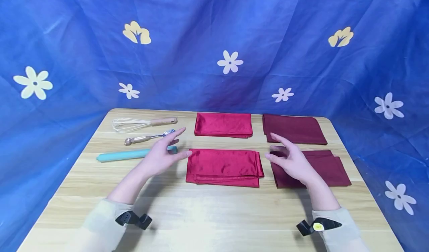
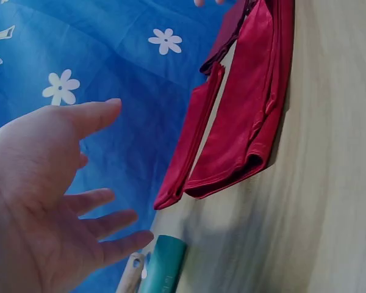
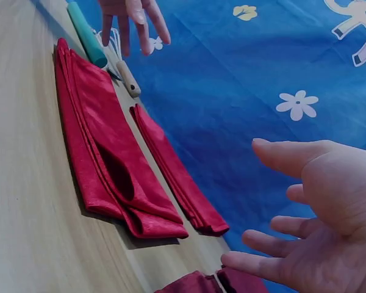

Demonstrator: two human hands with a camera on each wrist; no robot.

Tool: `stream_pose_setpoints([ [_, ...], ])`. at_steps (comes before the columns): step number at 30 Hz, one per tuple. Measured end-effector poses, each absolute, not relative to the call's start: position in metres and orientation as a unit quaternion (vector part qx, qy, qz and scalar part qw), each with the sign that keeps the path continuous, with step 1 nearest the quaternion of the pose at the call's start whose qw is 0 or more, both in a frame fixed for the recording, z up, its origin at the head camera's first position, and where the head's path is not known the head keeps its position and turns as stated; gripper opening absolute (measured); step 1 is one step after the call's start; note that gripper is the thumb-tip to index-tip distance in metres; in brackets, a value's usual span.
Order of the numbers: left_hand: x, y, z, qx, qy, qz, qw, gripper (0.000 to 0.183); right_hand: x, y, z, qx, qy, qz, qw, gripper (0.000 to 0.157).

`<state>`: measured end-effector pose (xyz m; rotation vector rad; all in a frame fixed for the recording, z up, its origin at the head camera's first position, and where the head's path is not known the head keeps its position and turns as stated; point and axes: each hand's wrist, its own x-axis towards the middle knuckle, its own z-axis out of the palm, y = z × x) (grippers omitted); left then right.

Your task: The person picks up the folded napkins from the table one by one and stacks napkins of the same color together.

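Observation:
My left hand [image 1: 163, 156] hovers with spread fingers above the turquoise rod [image 1: 124, 155], near the left edge of the front bright red folded cloth [image 1: 222, 164]. Over the front maroon folded cloth [image 1: 321, 170] is my right hand [image 1: 292, 160], its fingers apart and holding nothing. A second bright red folded cloth [image 1: 223, 124] lies behind the front one, and a second maroon folded cloth [image 1: 295, 129] behind the other. In the left wrist view the left palm [image 2: 43, 195] faces the red cloths; the right wrist view shows the right hand [image 3: 329, 213] likewise bare.
At the table's back left lie a whisk [image 1: 144, 123] with a pale wooden handle and a metal-headed utensil [image 1: 149, 137], partly hidden by fingertips. A blue flowered curtain [image 1: 187, 40] hangs behind the wooden table [image 1: 201, 214] and down both sides.

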<state>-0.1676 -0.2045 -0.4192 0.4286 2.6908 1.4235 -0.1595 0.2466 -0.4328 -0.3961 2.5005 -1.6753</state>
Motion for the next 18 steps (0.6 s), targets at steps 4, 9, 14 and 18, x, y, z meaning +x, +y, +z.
stream_pose_setpoints([
  [4, -0.167, -0.202, -0.428, 0.126, 0.878, 0.459, 0.048, 0.083, -0.160, 0.245, -0.438, -0.121, 0.820, -0.555, 0.071, 0.077],
  [9, -0.167, -0.200, -0.437, 0.106, 0.876, 0.466, 0.064, 0.078, -0.161, 0.243, -0.447, -0.113, 0.818, -0.557, 0.092, 0.077],
  [14, -0.166, -0.199, -0.443, 0.104, 0.870, 0.477, 0.068, 0.073, -0.162, 0.241, -0.452, -0.102, 0.815, -0.559, 0.113, 0.079],
  [18, -0.166, -0.197, -0.447, 0.099, 0.865, 0.487, 0.074, 0.073, -0.163, 0.237, -0.455, -0.098, 0.814, -0.559, 0.124, 0.081],
])
